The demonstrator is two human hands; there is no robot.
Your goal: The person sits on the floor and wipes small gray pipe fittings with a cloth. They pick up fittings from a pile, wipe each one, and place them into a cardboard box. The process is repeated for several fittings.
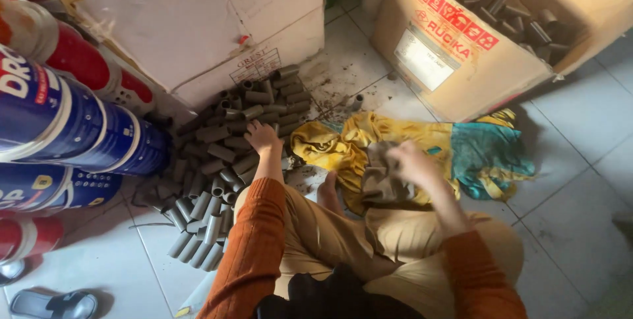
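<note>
The left hand [262, 137] grabs one short grey plastic tube [254, 135] from the tube pile [217, 160]. Beside the pile, the right hand [412, 162] clutches a dirty grey-brown rag [381, 177]. It is best to take one tube at a time and rub it well.

White tiled floor [573, 160] bears grey pipe pieces [217, 160], yellow cloth [369, 137], two cardboard boxes [198, 22]

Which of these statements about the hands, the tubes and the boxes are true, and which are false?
1. The left hand rests on the pile of grey tubes. True.
2. The right hand holds a hammer. False: it is at a grey-brown rag, though blurred.
3. The brown box holds more tubes. True.
4. The yellow cloth lies inside the white box. False: it lies on the tiled floor.
</note>
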